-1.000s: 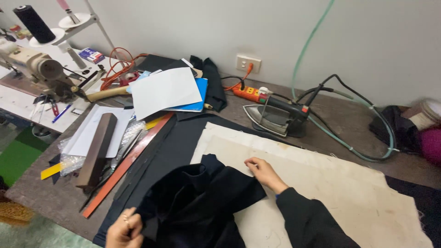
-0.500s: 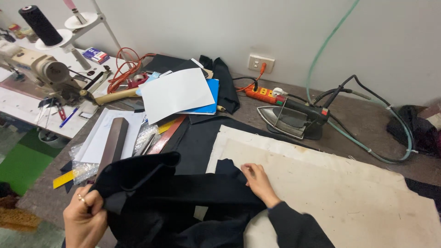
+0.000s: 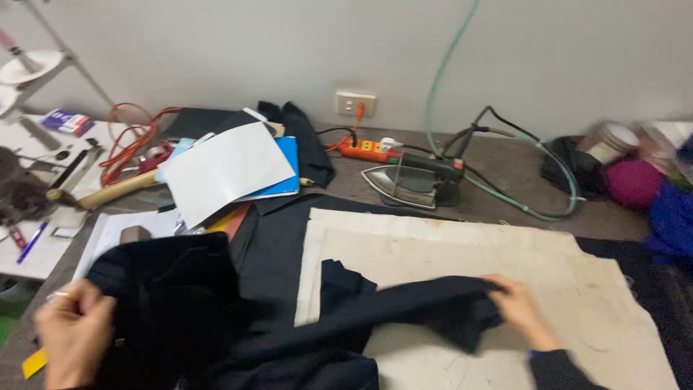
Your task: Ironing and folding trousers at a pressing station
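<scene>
- The left hand [image 3: 72, 332], low at the left edge, has its fingers curled tight into a bunch of the dark cloth [image 3: 238, 318]; a ring shows on one finger.
- The right hand [image 3: 521, 310] pinches the far end of that cloth, fingers closed over a fold, arm in a dark sleeve.
- The cloth is soft, matt, near black; it runs as a taut band between the two hands and piles up in loose folds at the left.
- Under it lies a pale pad [image 3: 505, 253], coarse and cream-coloured, roughly rectangular, its near right part bare and open.
- Just beyond the pad's far edge sits a grey iron [image 3: 415, 180], flat on its sole, with a green hose [image 3: 447, 79] curving up the wall.
- Next to the iron there is an orange power strip [image 3: 364, 150], plugged in at the wall.
- To the left, a white sheet [image 3: 224, 170] over a blue folder [image 3: 289, 162], slick and flat, crowds the table's left side.
</scene>
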